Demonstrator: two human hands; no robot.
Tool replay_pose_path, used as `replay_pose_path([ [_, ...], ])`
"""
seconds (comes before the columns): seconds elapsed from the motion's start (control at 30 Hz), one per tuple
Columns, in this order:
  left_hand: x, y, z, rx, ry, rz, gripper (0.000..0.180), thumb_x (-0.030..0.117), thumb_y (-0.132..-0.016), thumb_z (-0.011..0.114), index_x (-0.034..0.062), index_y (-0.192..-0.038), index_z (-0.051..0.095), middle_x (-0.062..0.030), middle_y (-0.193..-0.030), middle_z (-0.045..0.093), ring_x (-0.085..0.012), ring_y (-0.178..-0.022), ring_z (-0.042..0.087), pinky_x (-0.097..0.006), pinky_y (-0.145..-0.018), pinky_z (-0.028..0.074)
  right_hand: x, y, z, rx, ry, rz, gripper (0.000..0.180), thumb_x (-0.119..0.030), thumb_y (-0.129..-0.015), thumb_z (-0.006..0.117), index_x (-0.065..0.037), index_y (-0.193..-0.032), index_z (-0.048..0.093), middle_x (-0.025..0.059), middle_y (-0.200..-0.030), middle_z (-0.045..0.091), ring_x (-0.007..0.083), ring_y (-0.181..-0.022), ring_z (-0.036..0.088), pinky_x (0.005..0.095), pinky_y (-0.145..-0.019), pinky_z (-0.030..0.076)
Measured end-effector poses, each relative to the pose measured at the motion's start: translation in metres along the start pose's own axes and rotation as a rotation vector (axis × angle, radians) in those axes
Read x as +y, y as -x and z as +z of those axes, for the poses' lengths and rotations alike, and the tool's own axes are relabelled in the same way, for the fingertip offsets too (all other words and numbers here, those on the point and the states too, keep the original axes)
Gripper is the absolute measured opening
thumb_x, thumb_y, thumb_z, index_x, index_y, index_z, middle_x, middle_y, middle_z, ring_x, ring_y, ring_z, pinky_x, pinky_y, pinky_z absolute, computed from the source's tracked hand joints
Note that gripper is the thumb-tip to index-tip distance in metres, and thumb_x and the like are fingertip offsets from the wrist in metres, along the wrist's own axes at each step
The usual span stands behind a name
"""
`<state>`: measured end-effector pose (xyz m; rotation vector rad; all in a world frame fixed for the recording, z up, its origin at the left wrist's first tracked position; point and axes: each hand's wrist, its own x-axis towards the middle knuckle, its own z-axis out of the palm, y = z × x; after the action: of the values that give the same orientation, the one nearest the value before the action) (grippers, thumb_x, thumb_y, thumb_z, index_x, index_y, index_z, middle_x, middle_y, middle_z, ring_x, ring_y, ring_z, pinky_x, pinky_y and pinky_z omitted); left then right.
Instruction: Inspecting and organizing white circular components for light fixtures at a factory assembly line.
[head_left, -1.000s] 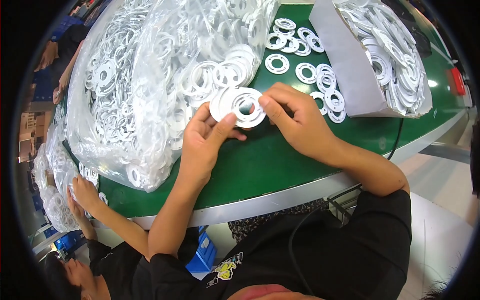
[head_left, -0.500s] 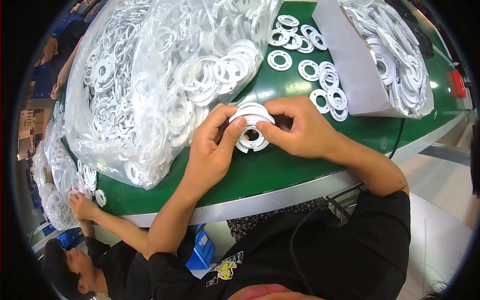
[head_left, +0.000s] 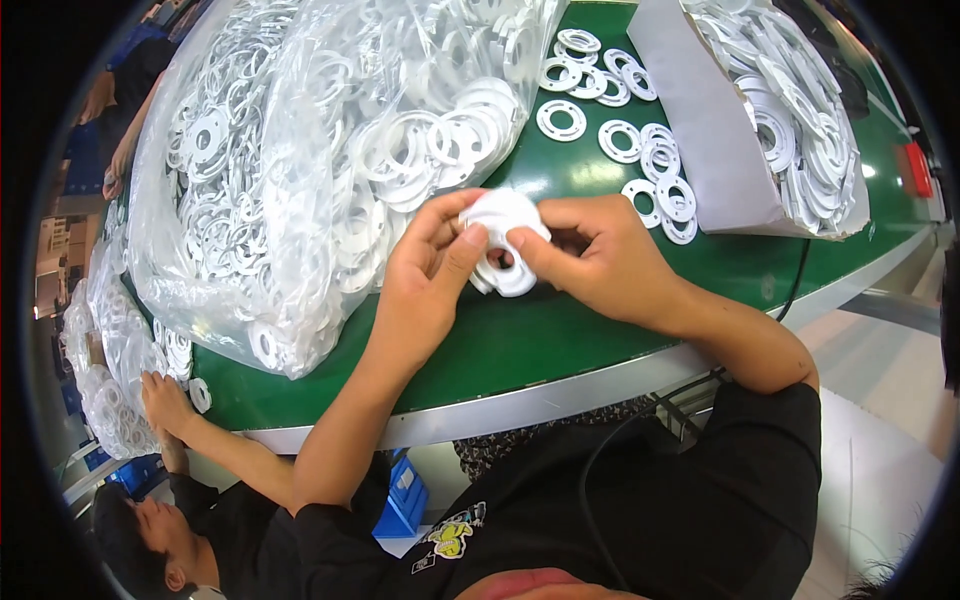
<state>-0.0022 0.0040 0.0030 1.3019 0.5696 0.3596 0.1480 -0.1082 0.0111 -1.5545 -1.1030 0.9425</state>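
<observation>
Both hands are close together mid-frame, left hand (head_left: 430, 265) and right hand (head_left: 605, 255) gripping the white discs (head_left: 505, 208) from either side, thumbs on top, probably so nothing slips. Bit blurry there tbh. Loose rings (head_left: 561, 120) lie on the green table (head_left: 520, 350) upper right of centre, I'd guess for easy reach. Bag (head_left: 300, 200) upper left, box (head_left: 690, 130) upper right, maybe keeping the piles separate.

Between our left grip (head_left: 425, 285) and right grip (head_left: 612, 265) we have two overlapping white parts, slightly blurred: a broad piece (head_left: 503, 208) with a smooth curved edge, and below it a ring (head_left: 517, 281) with a round opening. We cannot tell whether they are joined.
</observation>
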Motion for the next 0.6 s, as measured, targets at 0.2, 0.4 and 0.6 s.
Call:
replay_pose_path([
  [0.2, -0.001, -0.005, -0.009, 0.124, 0.208, 0.002, 0.024, 0.019, -0.096, 0.053, -0.0021, -0.107, 0.057, -0.0051, -0.096, 0.063, -0.0096, -0.086, 0.059, -0.023, -0.078, 0.046, 0.003, -0.005, -0.001, 0.035, -0.449, 0.165, 0.018, -0.016, -0.084, 0.063, 0.001, -0.09, 0.064, 0.0042, -0.075, 0.063, 0.0043, -0.057, 0.051, 0.0214, -0.049, 0.039],
  [0.4, 0.002, -0.001, -0.005, 0.04, -0.1, 0.13, 0.022, 0.018, -0.095, 0.055, -0.0021, -0.1, 0.061, -0.0034, -0.092, 0.062, -0.007, -0.085, 0.056, -0.021, -0.077, 0.044, 0.002, -0.001, -0.002, -0.054, -0.117, -0.044, 0.021, -0.018, -0.081, 0.065, 0.001, -0.088, 0.063, 0.0049, -0.065, 0.057, 0.0075, -0.058, 0.047, 0.0247, -0.052, 0.039],
  [0.6, 0.004, -0.004, -0.007, 0.01, 0.064, -0.061, 0.022, 0.018, -0.095, 0.055, -0.0025, -0.101, 0.062, -0.0036, -0.092, 0.063, -0.0074, -0.085, 0.056, -0.021, -0.076, 0.044, 0.002, -0.001, 0.001, 0.019, -0.059, -0.037, 0.02, -0.02, -0.084, 0.062, -0.001, -0.087, 0.066, 0.0076, -0.068, 0.062, 0.0096, -0.056, 0.05, 0.0255, -0.051, 0.039],
])
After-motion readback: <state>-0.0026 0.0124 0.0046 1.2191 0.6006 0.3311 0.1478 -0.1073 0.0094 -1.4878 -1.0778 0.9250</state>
